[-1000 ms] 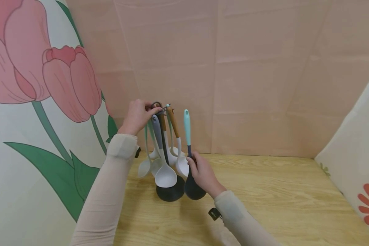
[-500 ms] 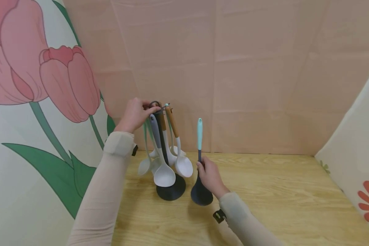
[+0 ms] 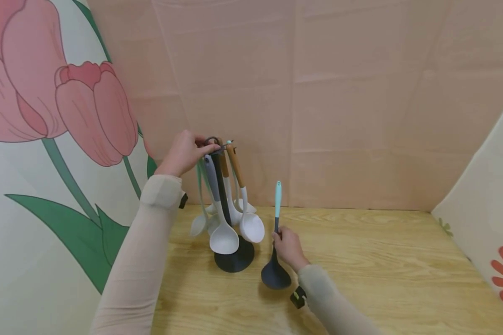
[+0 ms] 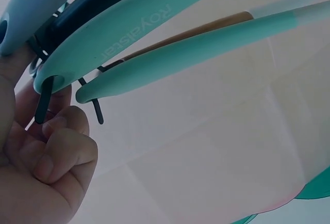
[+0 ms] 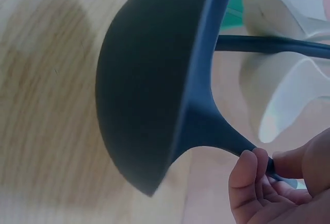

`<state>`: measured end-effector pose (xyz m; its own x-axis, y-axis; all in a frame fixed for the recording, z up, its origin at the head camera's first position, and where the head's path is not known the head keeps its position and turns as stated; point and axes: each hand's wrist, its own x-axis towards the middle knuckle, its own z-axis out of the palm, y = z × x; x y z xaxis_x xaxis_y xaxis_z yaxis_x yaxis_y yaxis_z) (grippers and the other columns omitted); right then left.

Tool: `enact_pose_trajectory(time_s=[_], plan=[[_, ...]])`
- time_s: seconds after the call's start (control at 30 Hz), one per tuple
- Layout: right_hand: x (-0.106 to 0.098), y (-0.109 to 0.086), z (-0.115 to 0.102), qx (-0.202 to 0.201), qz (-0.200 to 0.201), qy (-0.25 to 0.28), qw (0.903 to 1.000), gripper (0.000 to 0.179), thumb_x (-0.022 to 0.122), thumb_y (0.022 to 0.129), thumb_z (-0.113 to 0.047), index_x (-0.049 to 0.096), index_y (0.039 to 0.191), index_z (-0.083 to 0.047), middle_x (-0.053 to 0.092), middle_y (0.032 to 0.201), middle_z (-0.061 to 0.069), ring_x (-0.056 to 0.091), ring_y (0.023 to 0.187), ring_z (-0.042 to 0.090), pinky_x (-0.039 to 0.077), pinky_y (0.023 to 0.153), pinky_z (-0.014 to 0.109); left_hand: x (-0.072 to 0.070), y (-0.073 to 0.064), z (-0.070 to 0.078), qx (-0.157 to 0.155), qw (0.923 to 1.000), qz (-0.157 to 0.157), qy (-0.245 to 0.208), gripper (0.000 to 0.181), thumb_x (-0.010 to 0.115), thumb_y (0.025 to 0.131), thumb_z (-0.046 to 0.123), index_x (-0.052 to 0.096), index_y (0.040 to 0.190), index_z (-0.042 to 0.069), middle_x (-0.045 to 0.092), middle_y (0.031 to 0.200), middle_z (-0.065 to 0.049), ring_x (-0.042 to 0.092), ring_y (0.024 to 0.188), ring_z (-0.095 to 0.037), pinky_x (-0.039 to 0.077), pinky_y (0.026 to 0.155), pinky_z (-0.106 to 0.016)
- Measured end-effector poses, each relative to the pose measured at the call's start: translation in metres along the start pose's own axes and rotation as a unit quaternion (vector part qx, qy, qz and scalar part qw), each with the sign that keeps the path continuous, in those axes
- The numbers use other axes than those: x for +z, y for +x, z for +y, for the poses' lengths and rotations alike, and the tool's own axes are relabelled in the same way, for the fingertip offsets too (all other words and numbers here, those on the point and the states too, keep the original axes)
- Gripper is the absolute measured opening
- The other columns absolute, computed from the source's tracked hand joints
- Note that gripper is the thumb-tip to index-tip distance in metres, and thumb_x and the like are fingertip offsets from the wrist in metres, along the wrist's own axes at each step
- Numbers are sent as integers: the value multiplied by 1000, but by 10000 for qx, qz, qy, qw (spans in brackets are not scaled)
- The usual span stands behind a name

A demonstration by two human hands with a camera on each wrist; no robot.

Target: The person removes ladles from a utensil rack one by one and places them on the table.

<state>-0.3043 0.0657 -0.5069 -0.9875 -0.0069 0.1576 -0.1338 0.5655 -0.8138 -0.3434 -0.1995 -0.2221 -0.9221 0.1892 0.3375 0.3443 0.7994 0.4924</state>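
My right hand (image 3: 290, 250) pinches the shaft of a ladle (image 3: 275, 275) with a dark bowl and a turquoise handle, held upright. In the right wrist view the bowl (image 5: 149, 79) hangs close over the tabletop, its shadow beside it. My left hand (image 3: 183, 154) holds the top of a black utensil stand (image 3: 234, 261), thumb and fingers by its ring. From the stand's hooks hang several utensils, including a white ladle (image 3: 224, 240) with a grey-blue handle and a white-bowled one (image 3: 252, 228) with a brown handle. Turquoise handles (image 4: 129, 35) hang near my left fingers in the left wrist view.
The stand is on a light wood-grain table (image 3: 381, 265), near a pinkish backdrop (image 3: 360, 116). A panel with printed tulips (image 3: 96, 114) rises on the left. On the right is a pale panel (image 3: 486, 186) with a printed red flower.
My right hand has carried the dark ladle right, away from the stand, and lowered it toward the table. My left hand has stayed at the stand's top.
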Motion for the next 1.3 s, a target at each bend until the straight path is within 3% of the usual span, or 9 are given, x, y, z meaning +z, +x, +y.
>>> enact_pose_trajectory(time_s=[0.33,0.57,0.87,1.1,1.3], plan=[[25,0,15,967,-755,664,9902,20,58,100,-11,60,84,2,58,70,7,53,53,12,48,48,25,-3,-2,5,-274,9994,-209,-72,30,68,95,38,74,92,8,72,96,-9,56,80,-21,45,71,-33],[41,-5,23,992,-853,582,9897,25,60,98,-9,60,77,2,56,66,4,54,53,11,46,51,24,-4,-4,7,-401,9988,-252,-114,30,69,95,37,75,94,8,72,99,-10,57,83,-22,46,73,-34],[60,-6,31,857,-657,681,9918,23,60,95,-5,58,73,1,55,60,5,53,45,11,49,45,26,-4,-5,6,-423,9988,-199,-131,31,68,95,39,75,94,8,72,100,-10,56,84,-22,45,73,-34],[68,-7,36,912,-690,453,9924,16,57,90,0,58,75,2,56,57,6,53,42,11,50,44,28,-4,-5,7,-419,9989,-181,-52,31,68,95,39,75,95,9,72,98,-9,56,81,-22,45,70,-34],[70,-7,33,868,-540,426,9938,6,59,82,6,57,77,4,57,64,10,55,44,13,51,44,29,-4,-2,8,-436,9989,-169,-6,30,69,95,39,75,93,9,72,96,-9,56,79,-22,45,69,-33]])
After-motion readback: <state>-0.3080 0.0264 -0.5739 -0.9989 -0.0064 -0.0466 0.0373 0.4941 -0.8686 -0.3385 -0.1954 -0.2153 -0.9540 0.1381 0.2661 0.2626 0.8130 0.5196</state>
